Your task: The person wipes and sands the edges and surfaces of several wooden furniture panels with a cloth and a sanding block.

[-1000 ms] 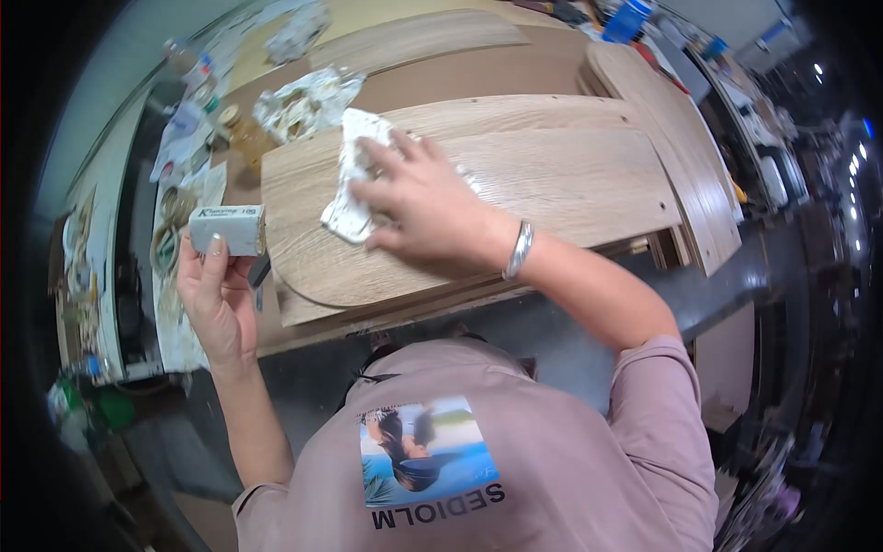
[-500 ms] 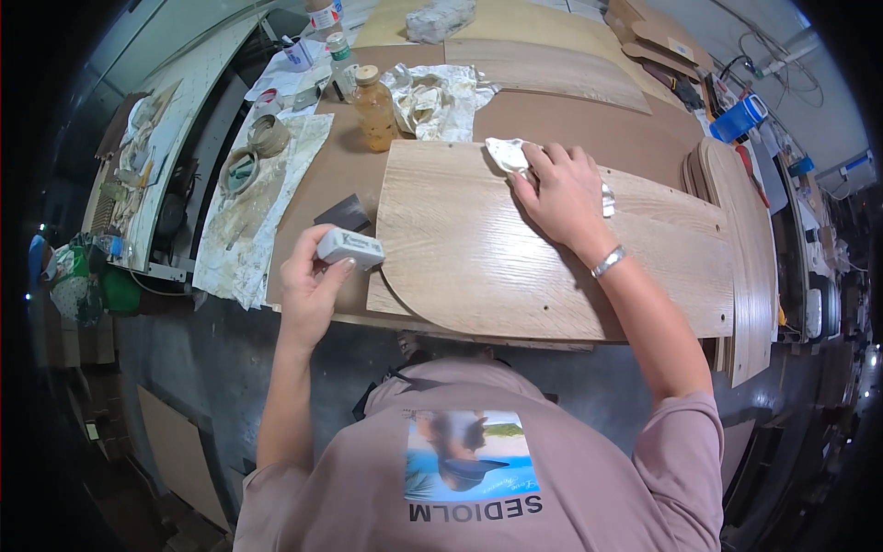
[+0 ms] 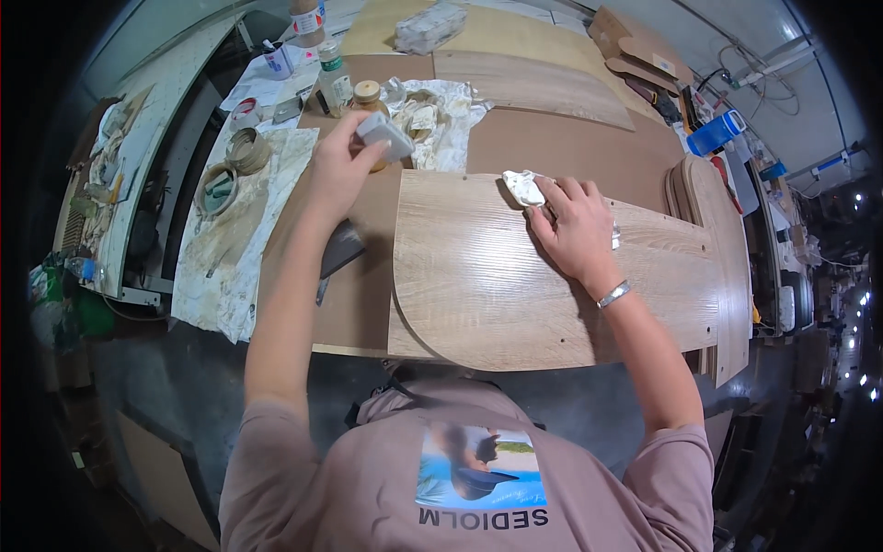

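Observation:
A pale wood-grain board [image 3: 478, 267] with a rounded near-left corner and small holes lies on the table in front of me. My left hand [image 3: 342, 170] is raised beyond its left end, closed on a small grey-white rectangular block [image 3: 384, 138]. Behind that block stands a jar of amber liquid [image 3: 367, 92], partly hidden. My right hand [image 3: 578, 225] lies over a crumpled white cloth [image 3: 522, 187] and presses it to the board near the far edge; the fingers cover much of the cloth. A dark grey block [image 3: 342, 248] rests left of the board.
Stained paper [image 3: 244, 248] on the left bears a tape roll [image 3: 246, 150] and a round container [image 3: 217, 189]. A crumpled stained cloth [image 3: 432, 120] lies beyond the jar. Stacked curved boards [image 3: 704, 198] stand at the right, near a blue bottle [image 3: 716, 133].
My left hand has lifted the grey-white block away from the board's left end, toward the jar. My right hand stays on the cloth at about the same spot. The view has shifted slightly.

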Available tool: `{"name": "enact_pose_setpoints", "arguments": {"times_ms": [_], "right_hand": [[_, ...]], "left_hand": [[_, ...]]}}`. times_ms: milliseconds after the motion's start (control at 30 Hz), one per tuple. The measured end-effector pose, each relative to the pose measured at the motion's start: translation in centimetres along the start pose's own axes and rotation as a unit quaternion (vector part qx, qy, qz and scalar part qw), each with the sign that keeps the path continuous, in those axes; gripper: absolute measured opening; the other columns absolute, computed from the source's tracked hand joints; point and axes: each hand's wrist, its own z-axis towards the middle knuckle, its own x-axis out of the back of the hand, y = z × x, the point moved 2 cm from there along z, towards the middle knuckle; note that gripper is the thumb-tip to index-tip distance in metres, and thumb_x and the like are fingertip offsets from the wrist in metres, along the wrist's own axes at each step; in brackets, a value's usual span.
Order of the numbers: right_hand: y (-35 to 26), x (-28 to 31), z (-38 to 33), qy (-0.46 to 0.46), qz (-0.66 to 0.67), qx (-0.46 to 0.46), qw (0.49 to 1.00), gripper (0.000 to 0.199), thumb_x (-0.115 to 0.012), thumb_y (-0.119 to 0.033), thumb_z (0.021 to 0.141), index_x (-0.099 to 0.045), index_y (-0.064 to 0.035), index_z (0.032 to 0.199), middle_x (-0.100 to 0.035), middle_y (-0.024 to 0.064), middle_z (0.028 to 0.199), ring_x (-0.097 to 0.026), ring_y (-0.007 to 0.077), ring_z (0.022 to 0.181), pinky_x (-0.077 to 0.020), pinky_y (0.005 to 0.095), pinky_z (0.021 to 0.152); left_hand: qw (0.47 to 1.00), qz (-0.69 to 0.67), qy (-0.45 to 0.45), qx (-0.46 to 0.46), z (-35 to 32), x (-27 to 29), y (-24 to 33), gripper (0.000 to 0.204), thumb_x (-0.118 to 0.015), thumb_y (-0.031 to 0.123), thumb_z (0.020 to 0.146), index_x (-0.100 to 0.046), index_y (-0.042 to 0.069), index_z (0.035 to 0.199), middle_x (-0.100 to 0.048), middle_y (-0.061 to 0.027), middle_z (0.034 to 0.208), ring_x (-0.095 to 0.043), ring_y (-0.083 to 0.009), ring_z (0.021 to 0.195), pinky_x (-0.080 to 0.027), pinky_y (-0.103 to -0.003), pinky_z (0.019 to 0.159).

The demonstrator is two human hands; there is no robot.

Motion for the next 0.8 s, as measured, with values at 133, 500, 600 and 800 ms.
{"name": "enact_pose_setpoints", "arguments": {"times_ms": [133, 500, 600, 800], "right_hand": [[0.0, 0.0, 0.0, 0.005, 0.001, -0.003, 1.0, 0.039, -0.068, -0.03, 0.08, -0.068, -0.009, 0.114, -0.066, 0.0115, 0.103, -0.059, 0.0314, 0.092, -0.0495, 0.0429, 0.083], [0.3, -0.4, 0.1, 0.012, 0.005, 0.007, 1.0, 0.036, -0.068, -0.03, 0.081, -0.069, -0.0088, 0.11, -0.067, 0.0105, 0.101, -0.06, 0.0315, 0.093, -0.0501, 0.0428, 0.083], [0.5, -0.4, 0.1, 0.011, 0.009, 0.026, 1.0, 0.036, -0.068, -0.031, 0.082, -0.069, -0.0092, 0.11, -0.067, 0.0105, 0.099, -0.06, 0.0319, 0.092, -0.05, 0.043, 0.083], [0.8, -0.7, -0.5, 0.026, 0.001, 0.046, 0.999, 0.032, -0.065, -0.033, 0.085, -0.069, -0.0079, 0.104, -0.064, 0.0144, 0.099, -0.06, 0.0343, 0.091, -0.0483, 0.0461, 0.082]], "left_hand": [[0.997, 0.0, -0.08, 0.004, -1.5, 0.1, 0.6, 0.03, -0.064, -0.001, 0.089, -0.058, -0.001, 0.118, -0.065, -0.0046, 0.1, -0.062, -0.0094, 0.09, -0.051, -0.025, 0.079], [0.999, 0.012, -0.045, 0.022, -7.3, 0.8, 4.1, 0.028, -0.068, 0.0, 0.085, -0.059, -0.003, 0.112, -0.069, -0.0102, 0.094, -0.067, -0.0147, 0.086, -0.054, -0.029, 0.078], [0.998, 0.039, -0.028, 0.031, -12.6, 1.0, 5.7, 0.03, -0.069, -0.001, 0.083, -0.059, -0.004, 0.111, -0.068, -0.0122, 0.096, -0.067, -0.0174, 0.088, -0.054, -0.03, 0.078], [0.991, 0.12, 0.05, 0.006, -23.9, -3.3, 11.3, 0.033, -0.073, -0.003, 0.075, -0.061, -0.003, 0.106, -0.065, -0.0168, 0.093, -0.065, -0.0311, 0.082, -0.052, -0.035, 0.075]]}}
